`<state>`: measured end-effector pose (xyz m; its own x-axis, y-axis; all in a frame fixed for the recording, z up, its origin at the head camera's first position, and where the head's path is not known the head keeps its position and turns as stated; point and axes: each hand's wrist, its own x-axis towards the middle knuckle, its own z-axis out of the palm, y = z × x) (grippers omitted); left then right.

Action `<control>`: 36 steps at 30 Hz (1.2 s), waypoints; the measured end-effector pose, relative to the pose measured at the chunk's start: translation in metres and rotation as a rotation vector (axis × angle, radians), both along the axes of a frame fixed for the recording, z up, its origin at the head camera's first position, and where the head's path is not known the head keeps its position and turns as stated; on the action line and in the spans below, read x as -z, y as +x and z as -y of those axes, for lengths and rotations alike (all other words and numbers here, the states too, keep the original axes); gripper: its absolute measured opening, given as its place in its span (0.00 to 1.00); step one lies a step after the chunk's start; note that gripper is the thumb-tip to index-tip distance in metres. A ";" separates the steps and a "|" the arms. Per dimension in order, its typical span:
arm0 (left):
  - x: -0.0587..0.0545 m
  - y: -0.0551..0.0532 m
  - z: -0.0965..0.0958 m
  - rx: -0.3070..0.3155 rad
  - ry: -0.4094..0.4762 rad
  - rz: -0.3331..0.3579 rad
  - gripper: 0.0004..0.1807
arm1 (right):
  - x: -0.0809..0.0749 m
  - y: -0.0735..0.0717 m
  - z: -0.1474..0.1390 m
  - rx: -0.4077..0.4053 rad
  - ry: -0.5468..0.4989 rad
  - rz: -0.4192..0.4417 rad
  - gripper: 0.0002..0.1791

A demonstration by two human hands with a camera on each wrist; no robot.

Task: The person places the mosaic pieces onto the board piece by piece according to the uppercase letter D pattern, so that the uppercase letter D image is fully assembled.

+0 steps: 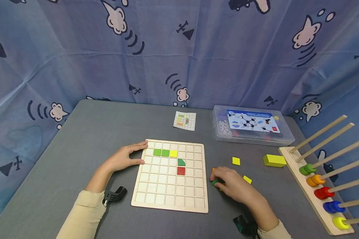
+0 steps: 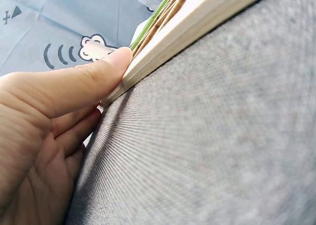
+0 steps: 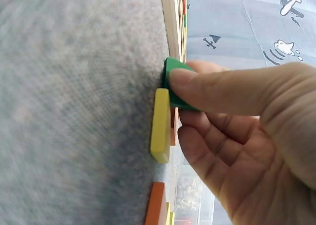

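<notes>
A wooden board (image 1: 170, 188) was touched, a green block (image 3: 173, 65) pinched.
At lower centre, the board's left edge was met by the spread left hand (image 1: 124, 158); just right of the board, the block was held by the right hand's (image 1: 234, 186) fingertips.

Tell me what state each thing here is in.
Grid board: lying flat, partly filled
Left fingers: touching the board's left edge
Right fingers: pinching a green piece
Pattern card: lying flat
Plastic case: lid closed
Peg rack: five pegs ringed, two bare
Yellow block: lying flat
</notes>
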<state>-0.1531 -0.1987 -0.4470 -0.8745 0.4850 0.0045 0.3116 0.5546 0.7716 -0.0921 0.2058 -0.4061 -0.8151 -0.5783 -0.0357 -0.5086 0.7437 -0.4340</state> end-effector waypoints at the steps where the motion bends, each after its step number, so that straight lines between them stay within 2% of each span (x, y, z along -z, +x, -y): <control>1: 0.000 0.000 0.000 0.000 0.000 0.000 0.36 | 0.000 0.000 0.000 -0.006 0.000 0.004 0.10; 6: 0.000 0.000 0.000 -0.002 0.000 0.004 0.36 | 0.000 0.000 -0.002 -0.015 -0.054 0.028 0.11; 15: 0.000 0.000 0.000 0.000 -0.002 0.005 0.36 | 0.000 0.001 -0.002 0.093 -0.192 0.114 0.08; 25: -0.001 0.000 0.001 -0.007 -0.006 0.006 0.36 | -0.002 -0.001 -0.003 0.103 -0.281 0.189 0.09; 31: -0.001 0.001 0.001 -0.006 -0.023 -0.002 0.36 | -0.004 0.000 0.000 0.180 -0.358 0.245 0.06; 36: -0.003 0.001 0.000 -0.006 -0.014 0.008 0.36 | -0.007 0.002 0.004 0.225 -0.401 0.329 0.09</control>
